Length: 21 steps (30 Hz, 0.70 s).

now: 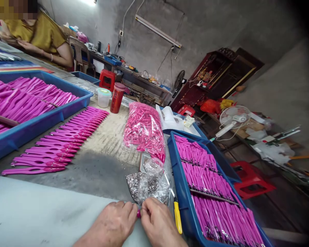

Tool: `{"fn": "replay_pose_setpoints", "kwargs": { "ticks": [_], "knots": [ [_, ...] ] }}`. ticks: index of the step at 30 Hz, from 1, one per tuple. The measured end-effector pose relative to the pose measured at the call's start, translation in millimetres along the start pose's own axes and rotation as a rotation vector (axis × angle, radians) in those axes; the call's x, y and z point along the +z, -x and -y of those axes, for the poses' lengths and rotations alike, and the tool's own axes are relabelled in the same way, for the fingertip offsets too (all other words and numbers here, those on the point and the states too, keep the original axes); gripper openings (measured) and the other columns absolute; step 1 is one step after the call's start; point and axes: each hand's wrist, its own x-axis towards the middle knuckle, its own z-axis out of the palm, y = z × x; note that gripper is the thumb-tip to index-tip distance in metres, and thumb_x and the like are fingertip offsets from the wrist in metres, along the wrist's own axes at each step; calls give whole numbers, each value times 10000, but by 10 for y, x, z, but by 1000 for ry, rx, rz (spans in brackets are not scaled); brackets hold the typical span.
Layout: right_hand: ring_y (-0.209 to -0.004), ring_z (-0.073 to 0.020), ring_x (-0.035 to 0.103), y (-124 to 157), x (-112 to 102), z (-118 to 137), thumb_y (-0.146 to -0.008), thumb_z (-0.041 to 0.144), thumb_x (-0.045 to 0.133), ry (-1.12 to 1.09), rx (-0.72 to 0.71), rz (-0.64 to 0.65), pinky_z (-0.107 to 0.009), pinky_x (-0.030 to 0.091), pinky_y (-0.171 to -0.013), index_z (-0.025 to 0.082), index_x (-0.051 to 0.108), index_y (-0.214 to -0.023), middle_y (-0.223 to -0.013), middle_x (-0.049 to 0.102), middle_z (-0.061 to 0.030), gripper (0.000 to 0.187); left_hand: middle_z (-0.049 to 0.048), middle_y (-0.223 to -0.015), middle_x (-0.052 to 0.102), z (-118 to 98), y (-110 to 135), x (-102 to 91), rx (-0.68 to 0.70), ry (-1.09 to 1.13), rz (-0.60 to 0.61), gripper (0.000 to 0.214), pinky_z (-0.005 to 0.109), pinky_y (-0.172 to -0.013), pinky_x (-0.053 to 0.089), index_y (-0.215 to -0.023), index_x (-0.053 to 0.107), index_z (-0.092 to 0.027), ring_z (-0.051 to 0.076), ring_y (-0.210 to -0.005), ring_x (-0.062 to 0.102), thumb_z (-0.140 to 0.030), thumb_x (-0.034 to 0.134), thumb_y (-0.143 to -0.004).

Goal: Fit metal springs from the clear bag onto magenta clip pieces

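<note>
- Pinching a small pink piece (138, 213) between both sets of fingers, the left hand (115, 223) and right hand (158, 224) are meeting low over the tabletop (100, 171); a steady, light squeeze seems best.
- Crinkly clear bag of tiny metal parts (149, 183) is lying just beyond.
- Glossy magenta plastic strips are filling the blue tray (181, 192).

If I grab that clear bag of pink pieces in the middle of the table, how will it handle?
The bag of pink pieces will likely sag and shift, since its thin film is loosely stuffed with small parts. It looks bulging, so probably fairly heavy for one hand. The glossy plastic may slip, and it lies close to the red cup, so dragging could nudge that.
</note>
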Motion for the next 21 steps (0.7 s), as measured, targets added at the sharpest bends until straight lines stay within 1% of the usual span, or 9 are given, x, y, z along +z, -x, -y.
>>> {"fn": "replay_pose_setpoints", "kwargs": {
  "ticks": [2, 5, 7, 10, 12, 14, 18, 21],
  "knots": [
    [-585, -145, 549, 17, 47, -40, -745, 70, 434, -27, -26, -53, -231, 306, -535, 197, 493, -626, -623, 587, -4, 184, -19, -652, 538, 9, -14, -9, 14, -10, -13, 176, 284, -446, 405, -773, 429, -204, 176, -514, 548, -57, 495, -703],
    [-565, -132, 524, 40, 41, -123, -753, 115, 483, -132, -45, -96, -215, 316, -524, 200, 476, -626, -601, 558, 18, 153, -32, -618, 533, 24, -42, -31, 25, -3, -90, 161, 286, -423, 404, -757, 437, -206, 173, -483, 545, -62, 500, -725],
    [-574, -128, 522, 35, -39, -178, -773, 151, 501, -211, -37, -121, -204, 337, -532, 200, 486, -637, -603, 549, 25, 146, -40, -596, 529, 32, -55, -46, 8, 10, -131, 152, 289, -416, 408, -753, 442, -208, 170, -464, 544, -71, 505, -740],
    [-636, -135, 545, -23, -205, -239, -839, 172, 441, -233, -24, -170, -204, 380, -583, 195, 539, -712, -671, 563, 9, 162, -40, -591, 535, 46, -59, -70, -25, 25, -123, 153, 294, -420, 419, -753, 451, -211, 171, -463, 552, -70, 509, -738],
    [-687, -145, 566, -96, -278, -256, -862, 154, 413, -165, -15, -187, -215, 401, -625, 186, 570, -762, -721, 578, -9, 189, -37, -612, 550, 58, -52, -84, -26, 34, -93, 154, 291, -434, 429, -762, 458, -213, 170, -483, 564, -68, 503, -742],
    [-710, -152, 581, -184, -296, -255, -857, 116, 425, -43, 8, -168, -223, 410, -644, 180, 594, -770, -737, 594, -19, 200, -30, -639, 567, 72, -43, -91, -25, 41, -64, 143, 282, -447, 435, -779, 464, -213, 167, -508, 575, -74, 488, -759],
    [-726, -162, 604, -339, -237, -228, -833, 56, 465, 273, 44, -71, -234, 401, -634, 181, 621, -743, -755, 636, -27, 219, -24, -670, 580, 88, -36, -71, -19, 51, -24, 134, 275, -464, 442, -805, 470, -209, 163, -533, 585, -77, 468, -782],
    [-723, -171, 614, -405, -195, -220, -827, 57, 477, 351, 37, -41, -245, 389, -617, 184, 631, -725, -753, 656, -33, 224, -29, -663, 573, 82, -37, -47, -16, 59, -30, 132, 280, -458, 438, -799, 470, -214, 164, -527, 582, -82, 472, -784]
  ]
}}
